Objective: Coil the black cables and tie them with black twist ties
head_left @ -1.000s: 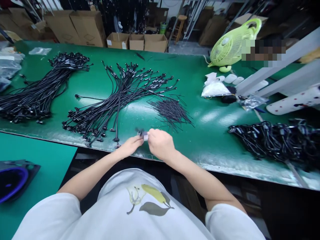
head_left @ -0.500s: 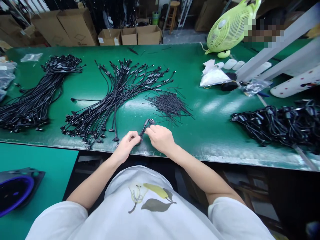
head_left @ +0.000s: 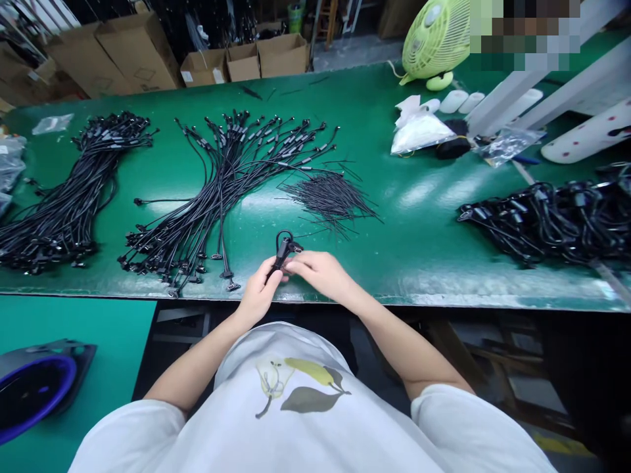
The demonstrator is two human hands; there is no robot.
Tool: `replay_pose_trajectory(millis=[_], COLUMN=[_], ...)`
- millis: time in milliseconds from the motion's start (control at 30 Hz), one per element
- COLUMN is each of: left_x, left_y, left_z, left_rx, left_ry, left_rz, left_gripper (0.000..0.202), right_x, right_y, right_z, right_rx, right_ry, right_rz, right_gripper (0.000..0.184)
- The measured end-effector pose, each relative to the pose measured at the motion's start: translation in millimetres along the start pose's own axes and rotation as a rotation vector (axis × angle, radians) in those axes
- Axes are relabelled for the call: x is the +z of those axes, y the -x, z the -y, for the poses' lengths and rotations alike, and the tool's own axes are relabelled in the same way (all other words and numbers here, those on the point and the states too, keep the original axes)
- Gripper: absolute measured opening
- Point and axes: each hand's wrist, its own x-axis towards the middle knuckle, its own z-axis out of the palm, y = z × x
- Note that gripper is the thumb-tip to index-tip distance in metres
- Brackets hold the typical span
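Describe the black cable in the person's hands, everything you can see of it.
The cable is black with a smooth, plastic-looking sheath, gathered into a small bundle. A thin loop arches at its far end, beside a thicker, greyish-black section and what looks like a connector. It slants up and away from the left hand, whose fingers hold its near part. The right hand is at its right side; its exact grip is unclear. The bundle is over the green table's near edge.

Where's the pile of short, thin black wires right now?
In the head view, the pile of thin black wires lies on the green table, at the right side of the fanned-out cables, beyond the right hand.
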Motion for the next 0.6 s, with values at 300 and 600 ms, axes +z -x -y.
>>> replay_pose_trajectory(millis=[300,600], left_x=[14.6,22.2], left_y=[0.8,7.9], left_z=[-18.8,-21.6], left_rx=[-0.284,-0.472], left_ry=[0.44,0.56], left_rz=[0.322,0.409], left_gripper=[0.036,0.035], right_x=[-14.9,-8.6], right_y=[-6.0,-1.6], right_z=[-1.7,9.0], right_rx=[-0.384,-0.363], right_ry=[0.317,-0.019], right_rz=[-0.196,-0.332], right_gripper=[0.045,0.04])
